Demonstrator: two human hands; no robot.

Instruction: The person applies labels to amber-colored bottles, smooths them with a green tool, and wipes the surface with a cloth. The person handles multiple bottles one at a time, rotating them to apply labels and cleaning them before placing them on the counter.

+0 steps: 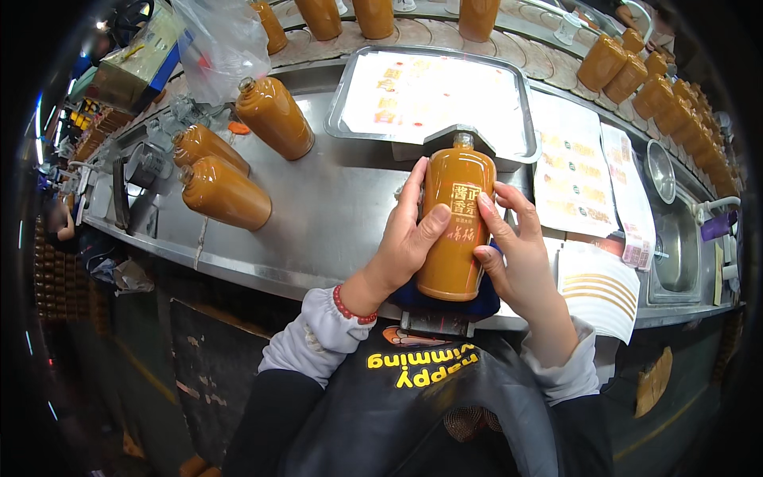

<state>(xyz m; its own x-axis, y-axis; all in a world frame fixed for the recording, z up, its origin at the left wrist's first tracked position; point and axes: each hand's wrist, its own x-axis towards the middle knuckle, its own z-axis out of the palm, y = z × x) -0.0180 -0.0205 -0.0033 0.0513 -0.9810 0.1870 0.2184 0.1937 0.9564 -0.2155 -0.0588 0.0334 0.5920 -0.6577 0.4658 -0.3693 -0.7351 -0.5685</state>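
An amber-brown glazed bottle (453,274) lies tilted in front of me, its neck pointing away, resting over a dark blue padded stand (486,305). My left hand (397,248) wraps its left side, thumb on the front face. On the right side, my right hand (526,258) presses its fingertips against the bottle near the gold-and-red decal (466,208), thumb lower down. Behind the bottle's neck sits a dark metal bracket (477,137). Beyond it, a metal tray (338,119) carries printed decal sheets (445,91).
Brown bottles (274,119) stand at left on the steel bench (318,203). More decal sheets (571,171) and a gold-striped sheet (598,288) lie at right, beside a sink (675,250) and metal bowl (660,171). A curved conveyor (429,33) with several bottles runs behind; a plastic bag (222,52) hangs upper left.
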